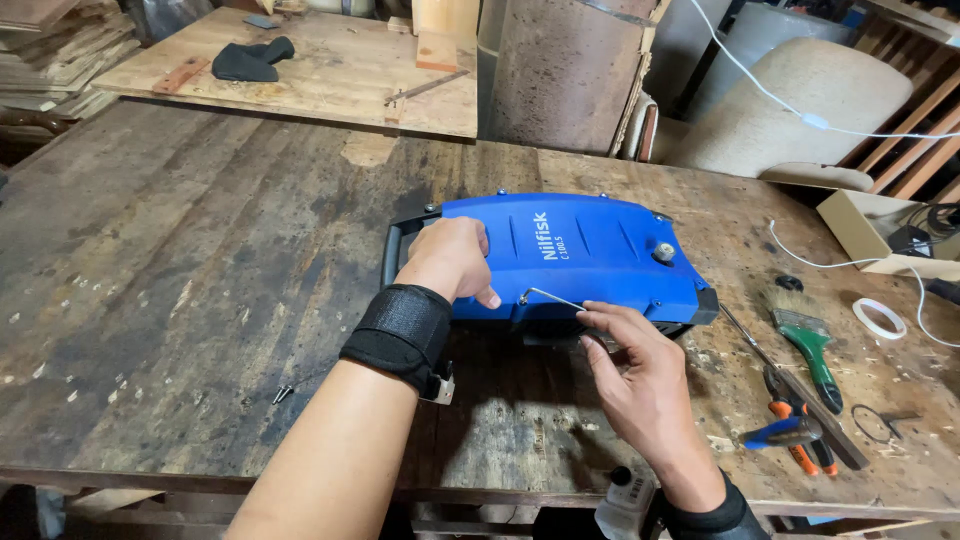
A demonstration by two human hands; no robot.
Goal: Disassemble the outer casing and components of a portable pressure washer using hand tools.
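Housing: blue plastic machine casing (590,255) lay flat near the middle of the worn wooden workbench (180,290), black handle (392,250) at its left end, a round silver fitting on its upper face toward the right.
Key: thin L-shaped metal hex key (548,296) sat against the near edge of the casing, short bent end to the left, long shank running right into the fingers.
Right hand: right hand (632,370) came in from below, thumb and forefinger pressed together on the shank of the hex key; remaining fingers loosely curled.
Left hand: left hand (452,258) rested on top of the casing at its left end, fingers curled over the near edge and pressing down; nothing enclosed in it. A black wrist strap (400,332) wrapped the forearm.
Near right: green-handled paintbrush (808,340), orange-handled pliers (795,420) and a long metal rod lay on the bench just right of the casing.
Far right: roll of white tape (879,318) and a white cable (800,258) by a cardboard box.
Near left: small dark screw (283,393) lay alone on the bench.
Behind: second plywood board (320,70) carried a black cloth (250,60).
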